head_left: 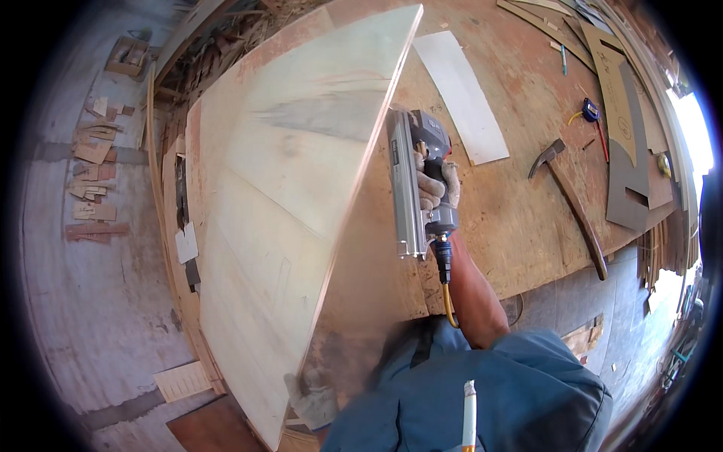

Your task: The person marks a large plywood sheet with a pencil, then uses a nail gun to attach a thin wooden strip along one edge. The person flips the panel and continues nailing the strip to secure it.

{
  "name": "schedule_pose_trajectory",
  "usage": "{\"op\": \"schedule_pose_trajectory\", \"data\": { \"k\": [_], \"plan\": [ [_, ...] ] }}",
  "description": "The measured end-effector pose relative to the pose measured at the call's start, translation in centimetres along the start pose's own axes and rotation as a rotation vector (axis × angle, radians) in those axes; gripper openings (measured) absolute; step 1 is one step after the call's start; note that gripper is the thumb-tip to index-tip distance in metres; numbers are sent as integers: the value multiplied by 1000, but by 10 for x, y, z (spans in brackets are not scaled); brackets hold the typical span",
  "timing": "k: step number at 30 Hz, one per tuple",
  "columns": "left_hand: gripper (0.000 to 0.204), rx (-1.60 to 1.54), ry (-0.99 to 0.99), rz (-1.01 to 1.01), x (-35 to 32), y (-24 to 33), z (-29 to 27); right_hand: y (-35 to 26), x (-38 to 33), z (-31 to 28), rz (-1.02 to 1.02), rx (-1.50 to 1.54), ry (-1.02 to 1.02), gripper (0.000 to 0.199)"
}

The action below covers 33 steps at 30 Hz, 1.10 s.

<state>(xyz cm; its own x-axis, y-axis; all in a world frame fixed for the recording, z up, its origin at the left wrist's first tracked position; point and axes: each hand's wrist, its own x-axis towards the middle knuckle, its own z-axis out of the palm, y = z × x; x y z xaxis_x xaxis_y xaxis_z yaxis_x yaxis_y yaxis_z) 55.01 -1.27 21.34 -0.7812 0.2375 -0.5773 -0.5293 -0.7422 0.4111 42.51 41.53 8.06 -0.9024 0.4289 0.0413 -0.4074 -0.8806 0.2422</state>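
Note:
A large pale plywood panel [279, 196], grey-streaked near its top, stands tilted above the workbench [504, 218]. My left hand [312, 398], in a light work glove, grips the panel's near lower edge, its fingers partly hidden. My gloved right hand [435, 184] is wrapped round the handle of a grey pneumatic nail gun [404, 188]. The nail gun's long magazine lies beside the panel's right edge, and a yellow air hose [449, 305] runs from its blue fitting. Whether its nose touches the panel, I cannot tell.
Right of the nail gun lie a white strip [465, 98], a hammer [570, 203] and a blue tape measure [590, 110]. Cut boards [626, 143] line the bench's right edge. Wood scraps [94, 177] lie on the floor at left. A cigarette [469, 414] shows at the lower edge.

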Motion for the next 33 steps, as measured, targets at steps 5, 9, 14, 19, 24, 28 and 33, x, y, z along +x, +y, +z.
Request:
{"op": "schedule_pose_trajectory", "data": {
  "k": [5, 9, 14, 19, 24, 28, 33],
  "plan": [
    [50, -133, 146, -24, -12, -15, 9, -2, -6, -11, 109, 191, -78, 47],
    [35, 20, 257, 68, 4, -32, 45, -7, -2, -20, 120, 207, -135, 49],
    [37, 65, 186, 97, 2, -32, 29, -1, -3, -29, 109, 232, -111, 48],
    [41, -6, 145, -6, 0, -30, 40, 1, -3, -42, 121, 260, -112, 48],
    [44, 17, 177, 62, 6, -32, 27, -6, -9, -34, 30, 160, -50, 49],
    [41, 29, 142, -48, 10, -40, -12, -57, -37, -57, -96, -201, 225, 47],
    [39, -131, 7, -314, 37, -69, -42, -119, -85, -21, 103, -185, 83, 49]
  ]
}}
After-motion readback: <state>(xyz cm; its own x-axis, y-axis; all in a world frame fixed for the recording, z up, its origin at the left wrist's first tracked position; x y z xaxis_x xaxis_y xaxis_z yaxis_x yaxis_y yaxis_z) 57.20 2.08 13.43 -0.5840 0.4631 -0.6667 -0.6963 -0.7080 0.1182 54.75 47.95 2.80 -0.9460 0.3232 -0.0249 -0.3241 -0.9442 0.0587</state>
